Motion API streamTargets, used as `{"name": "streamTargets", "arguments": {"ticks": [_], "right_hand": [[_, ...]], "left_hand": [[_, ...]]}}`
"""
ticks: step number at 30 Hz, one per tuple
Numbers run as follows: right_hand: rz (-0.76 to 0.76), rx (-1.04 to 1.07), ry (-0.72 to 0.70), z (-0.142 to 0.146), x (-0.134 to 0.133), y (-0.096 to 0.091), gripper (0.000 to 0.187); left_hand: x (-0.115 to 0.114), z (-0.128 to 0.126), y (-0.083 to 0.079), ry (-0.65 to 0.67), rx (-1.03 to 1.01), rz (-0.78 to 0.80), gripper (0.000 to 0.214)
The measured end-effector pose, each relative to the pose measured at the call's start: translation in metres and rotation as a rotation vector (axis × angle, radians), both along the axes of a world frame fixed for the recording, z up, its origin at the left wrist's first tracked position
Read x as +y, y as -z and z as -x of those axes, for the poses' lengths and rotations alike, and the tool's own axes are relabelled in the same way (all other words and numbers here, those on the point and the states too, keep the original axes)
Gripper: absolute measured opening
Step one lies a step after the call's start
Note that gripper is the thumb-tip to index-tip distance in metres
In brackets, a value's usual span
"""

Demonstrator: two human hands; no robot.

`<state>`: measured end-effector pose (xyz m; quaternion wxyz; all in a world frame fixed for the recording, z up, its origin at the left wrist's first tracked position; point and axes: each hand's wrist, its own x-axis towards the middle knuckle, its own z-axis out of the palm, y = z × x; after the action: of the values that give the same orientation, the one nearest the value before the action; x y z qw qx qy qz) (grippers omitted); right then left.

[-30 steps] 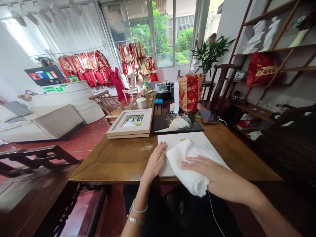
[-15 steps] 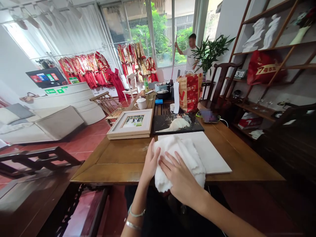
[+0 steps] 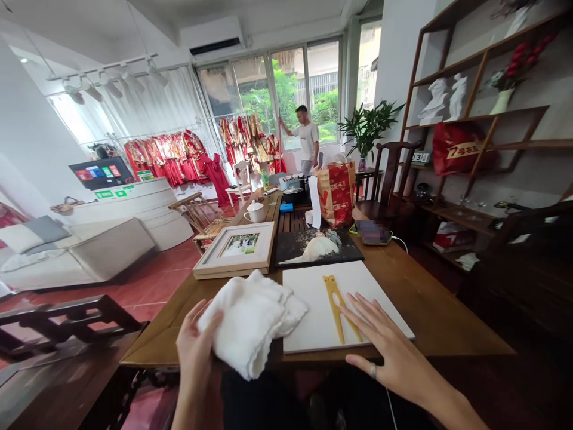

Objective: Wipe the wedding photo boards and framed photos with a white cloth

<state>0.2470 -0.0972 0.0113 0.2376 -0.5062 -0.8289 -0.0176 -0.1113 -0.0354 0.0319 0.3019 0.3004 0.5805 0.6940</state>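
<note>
My left hand grips a folded white cloth by its left side, with the thumb over it. The cloth hangs over the table's front edge and covers the left edge of a white board. On that board lies a flat yellow two-pronged piece, its prongs pointing toward me; I cannot tell its kind. My right hand, a ring on one finger, is spread open over the board's right half. Its fingertips are beside the yellow piece and partly hide the right prong. I cannot tell whether they touch.
Behind the board lie a dark picture panel and a framed photo. A lidded white mug, a paper bag and a phone with a cable stand or lie farther back. A person stands near the windows.
The cloth has moved left in my left hand, off the board's middle, and the yellow piece now shows. My right hand has let go of the cloth and shifted right, fingers spread.
</note>
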Motion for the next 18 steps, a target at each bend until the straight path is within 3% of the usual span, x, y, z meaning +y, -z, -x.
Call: {"name": "streamTargets", "arguments": {"ticks": [6, 10, 12, 14, 15, 17, 18], "right_hand": [[-0.196, -0.127, 0.075, 0.003, 0.012, 0.019, 0.067], [-0.340, -0.202, 0.094, 0.003, 0.015, 0.023, 0.068], [-0.384, -0.219, 0.095, 0.002, 0.015, 0.024, 0.069], [-0.392, -0.220, 0.084, 0.001, 0.016, 0.022, 0.070], [-0.390, -0.214, 0.076, 0.001, 0.016, 0.021, 0.070], [-0.384, -0.206, 0.064, 0.001, 0.016, 0.019, 0.071], [-0.386, -0.207, 0.060, 0.002, 0.016, 0.017, 0.072]], "left_hand": [[0.000, 0.040, 0.017, -0.230, 0.294, -0.049, 0.063], [0.005, 0.047, 0.011, -0.359, 0.422, 0.117, 0.061], [0.000, 0.038, 0.003, -0.441, 0.496, 0.074, 0.057], [-0.012, 0.015, -0.004, -0.613, 0.637, -0.068, 0.046], [-0.020, 0.000, -0.006, -0.629, 0.699, -0.123, 0.043], [-0.039, -0.034, -0.004, -0.498, 0.674, -0.121, 0.034], [-0.049, -0.052, -0.002, -0.304, 0.620, -0.054, 0.029]]}}
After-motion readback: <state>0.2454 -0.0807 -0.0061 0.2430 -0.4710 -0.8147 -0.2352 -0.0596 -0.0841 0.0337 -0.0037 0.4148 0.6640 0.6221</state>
